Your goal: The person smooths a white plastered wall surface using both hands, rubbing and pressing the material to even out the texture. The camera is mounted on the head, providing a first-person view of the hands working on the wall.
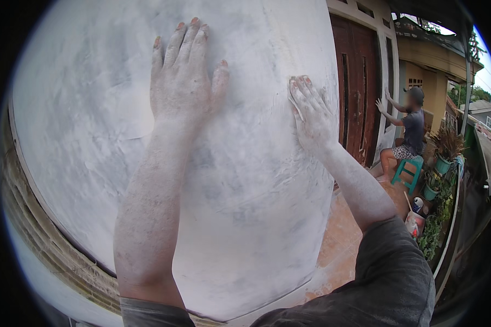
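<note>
My left hand [183,82] lies high on the white, grey-smeared wall [245,218], palm towards it. Its fingers are stretched up and the thumb stands apart. My right hand [312,114] is against the same wall, near its right edge and a little lower. The fingers there are extended close together and slant up to the left; whether anything thin is under them cannot be made out. Pale dust coats both hands and forearms.
Right of the wall are a brown wooden door [359,82] and a reddish tiled floor [338,234]. Farther off, a person [413,128] sits on a green stool [409,173], hands raised to a wall. Potted plants [443,163] and a bucket [414,222] line the right.
</note>
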Demonstrator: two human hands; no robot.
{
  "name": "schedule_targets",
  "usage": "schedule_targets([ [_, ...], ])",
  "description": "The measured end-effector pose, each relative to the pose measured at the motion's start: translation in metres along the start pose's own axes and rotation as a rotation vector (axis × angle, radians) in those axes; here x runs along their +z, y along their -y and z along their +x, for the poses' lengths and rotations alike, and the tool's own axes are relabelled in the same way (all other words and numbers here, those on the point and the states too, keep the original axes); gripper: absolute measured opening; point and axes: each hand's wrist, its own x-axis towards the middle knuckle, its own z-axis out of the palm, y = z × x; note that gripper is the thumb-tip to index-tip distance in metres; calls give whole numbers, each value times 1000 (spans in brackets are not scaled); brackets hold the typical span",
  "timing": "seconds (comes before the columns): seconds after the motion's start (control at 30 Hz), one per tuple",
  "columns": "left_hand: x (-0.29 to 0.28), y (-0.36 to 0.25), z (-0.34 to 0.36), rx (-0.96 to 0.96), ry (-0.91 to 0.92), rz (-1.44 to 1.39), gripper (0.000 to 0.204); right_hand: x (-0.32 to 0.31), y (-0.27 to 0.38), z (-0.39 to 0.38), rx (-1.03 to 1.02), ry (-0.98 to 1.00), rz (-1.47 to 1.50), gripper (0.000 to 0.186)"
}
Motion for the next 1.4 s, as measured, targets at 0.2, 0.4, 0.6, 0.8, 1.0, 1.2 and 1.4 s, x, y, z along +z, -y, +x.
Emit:
schedule_targets([
  [0.2, 5, -3, 3, -3, -9, 51, 63, -1, -15, 75, -113, -240, 2, 49],
  [0.4, 6, -1, 3, 34, -73, 34, 63, -32, -6, 289, -149, -364, -88, 50],
  [0.6, 4, -2, 2, 33, -90, 12, 61, 1, 0, 17, -39, -47, 57, 51],
  [0.8, 9, -4, 3, 26, -110, 50, 61, -4, -6, 37, -87, -133, 74, 51],
  [1.0, 8, -3, 3, 57, -133, -20, 60, -13, -17, 273, -146, -372, 18, 50],
  [1.2, 0, -7, 3, 55, -141, -31, 58, -6, -5, 48, -31, -110, 65, 56],
  [1.4, -2, -4, 3, 50, -122, -117, 74, -9, 2, -29, -26, 161, -19, 56],
])
